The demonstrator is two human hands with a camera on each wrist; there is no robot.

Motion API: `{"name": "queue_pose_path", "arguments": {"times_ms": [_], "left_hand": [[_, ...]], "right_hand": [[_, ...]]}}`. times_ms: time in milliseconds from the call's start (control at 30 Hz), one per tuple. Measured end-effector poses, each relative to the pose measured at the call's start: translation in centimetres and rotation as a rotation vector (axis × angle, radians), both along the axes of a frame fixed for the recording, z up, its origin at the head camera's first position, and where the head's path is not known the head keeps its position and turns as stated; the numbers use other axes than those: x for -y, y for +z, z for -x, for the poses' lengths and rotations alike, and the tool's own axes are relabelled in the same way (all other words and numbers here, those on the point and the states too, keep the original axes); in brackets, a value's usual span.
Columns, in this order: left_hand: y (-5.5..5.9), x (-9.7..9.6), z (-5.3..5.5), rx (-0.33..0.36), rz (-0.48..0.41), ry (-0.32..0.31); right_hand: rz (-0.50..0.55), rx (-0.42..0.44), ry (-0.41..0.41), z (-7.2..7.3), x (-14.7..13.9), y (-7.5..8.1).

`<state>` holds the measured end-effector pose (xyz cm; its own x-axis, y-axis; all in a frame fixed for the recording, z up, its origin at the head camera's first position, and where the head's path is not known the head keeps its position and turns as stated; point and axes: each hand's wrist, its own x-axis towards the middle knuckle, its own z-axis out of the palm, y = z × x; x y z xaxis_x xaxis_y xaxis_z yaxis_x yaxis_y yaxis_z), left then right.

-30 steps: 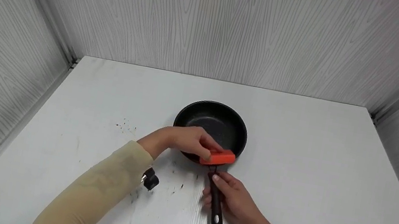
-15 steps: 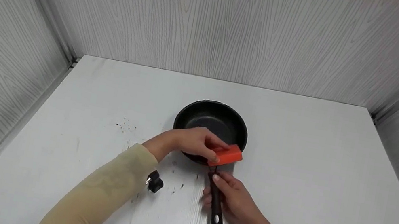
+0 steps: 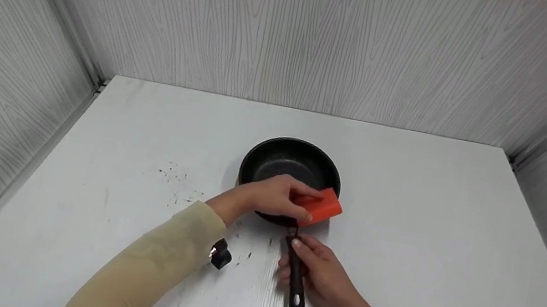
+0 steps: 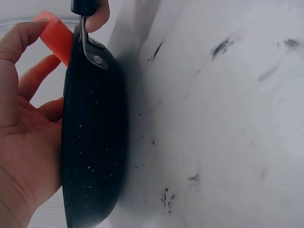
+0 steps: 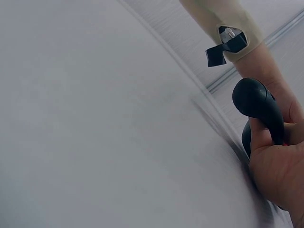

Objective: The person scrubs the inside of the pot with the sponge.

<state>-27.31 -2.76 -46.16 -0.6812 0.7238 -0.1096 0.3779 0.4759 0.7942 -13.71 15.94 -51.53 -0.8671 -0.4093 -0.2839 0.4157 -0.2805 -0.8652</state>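
Observation:
A black frying pan [image 3: 290,157] sits on the white table, its dark handle [image 3: 294,281] pointing toward me. My right hand [image 3: 323,269] grips that handle near the pan end, thumb on top. Reaching over the pan from the left, my left hand [image 3: 282,195] pinches an orange-red sponge [image 3: 323,207] between thumb and fingers. The sponge lies at the pan's near right rim. In the left wrist view the sponge [image 4: 57,38] overlaps the rim close to the riveted handle bracket [image 4: 97,59]. The right wrist view shows the handle's rounded end [image 5: 251,97] above my right hand [image 5: 280,175].
Dark specks [image 3: 173,174] and smudges mark the white table [image 3: 434,232] left of the pan and below it. Grey wood-grain panels [image 3: 300,34] stand at the back and both sides. A small black camera mount [image 3: 221,254] sticks out from the left sleeve.
My left hand has slid to the right along the near rim with the sponge, which has tilted and turned upward at its right end. My right hand stays on the handle.

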Motion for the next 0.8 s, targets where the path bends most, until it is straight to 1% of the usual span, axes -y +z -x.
{"name": "queue_pose_path", "arguments": {"times_ms": [167,333,533,800], "left_hand": [[-0.3,-0.6,0.0,-0.03,-0.024,0.019],[-0.6,-1.3,0.0,-0.062,-0.022,0.044],[-0.7,-1.6,0.2,-0.132,0.005,0.064],[-1.2,-1.3,0.7,-0.245,0.054,0.078]], "right_hand": [[0.023,0.007,-0.004,0.0,0.0,0.1],[0.03,0.009,-0.009,0.0,-0.1,0.1],[0.026,0.007,-0.014,0.0,-0.1,0.1],[0.022,0.015,-0.007,0.1,0.3,0.1]]}}
